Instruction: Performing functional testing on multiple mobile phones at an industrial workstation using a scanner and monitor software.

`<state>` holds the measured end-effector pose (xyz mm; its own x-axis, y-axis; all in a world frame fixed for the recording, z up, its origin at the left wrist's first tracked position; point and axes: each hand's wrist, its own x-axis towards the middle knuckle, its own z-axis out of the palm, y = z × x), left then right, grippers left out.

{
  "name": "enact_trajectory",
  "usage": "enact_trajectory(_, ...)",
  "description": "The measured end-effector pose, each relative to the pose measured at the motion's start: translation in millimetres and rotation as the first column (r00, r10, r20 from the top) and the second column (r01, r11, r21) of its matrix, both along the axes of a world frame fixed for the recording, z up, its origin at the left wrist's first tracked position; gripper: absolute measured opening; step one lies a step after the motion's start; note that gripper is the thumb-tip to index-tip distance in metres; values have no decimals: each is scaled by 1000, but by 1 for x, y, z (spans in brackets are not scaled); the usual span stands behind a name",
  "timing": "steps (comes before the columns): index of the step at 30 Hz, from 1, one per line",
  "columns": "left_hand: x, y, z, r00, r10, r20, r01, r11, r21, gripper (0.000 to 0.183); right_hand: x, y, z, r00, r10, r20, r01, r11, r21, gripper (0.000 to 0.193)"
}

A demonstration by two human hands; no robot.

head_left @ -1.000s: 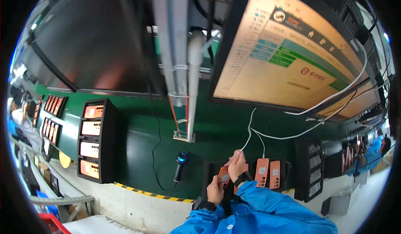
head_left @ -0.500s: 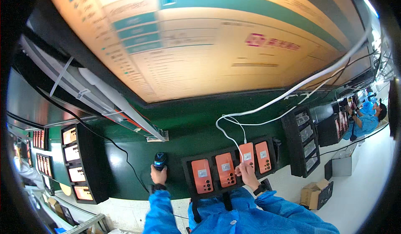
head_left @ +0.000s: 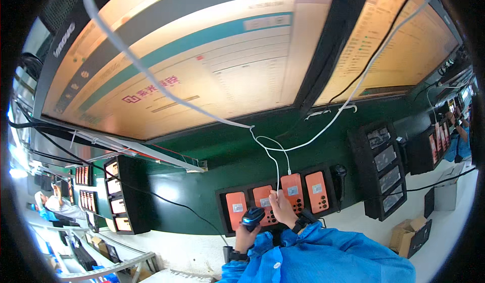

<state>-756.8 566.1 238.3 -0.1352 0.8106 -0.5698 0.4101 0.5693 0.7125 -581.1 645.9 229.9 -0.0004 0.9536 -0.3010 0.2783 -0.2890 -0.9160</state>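
A black tray on the green bench holds a row of orange phones, backs up, each with a pale label. My left hand is wrapped round a dark handheld barcode scanner, held over the lower part of the tray between the leftmost phone and the second phone. My right hand pinches the end of a white cable near the top of the second phone; whether it is plugged in is hidden. Another white cable end meets the top of the third phone. The rightmost phone lies untouched.
Large monitors stand behind the bench. A black rack is at left, and a black tray of bagged items at right. A black device lies beside the phone tray. A cardboard box sits lower right; other people work at both sides.
My left hand has brought the scanner rightward from the bare bench to the phone tray. My right hand has shifted with the cable end from the third phone to the second. The view has turned.
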Motion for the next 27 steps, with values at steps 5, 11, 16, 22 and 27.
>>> enact_trajectory(5, 11, 5, -17, 998, -53, -42, 61, 969, 239, 33, 2, 6, -13, 998, 55, -36, -57, 996, -68, 48)
enact_trajectory(11, -16, 8, -15, 990, -85, 110, 81, 996, 47, 37, -13, 3, -22, 994, 67, 85, -64, 997, -42, 54)
enact_trajectory(16, -49, 14, 9, 897, -50, 440, -15, 990, 142, 32, -27, 11, -21, 996, 25, 91, -26, 1000, 9, 57)
enact_trajectory(22, -69, 14, -16, 964, -20, 264, -72, 939, 336, 22, -43, 18, -48, 945, -73, 317, 45, 994, 96, 51)
enact_trajectory(27, -145, 49, -96, 883, 413, -223, -184, 741, 646, 35, -40, 11, -61, 953, 1, 304, -44, 990, 135, 39)
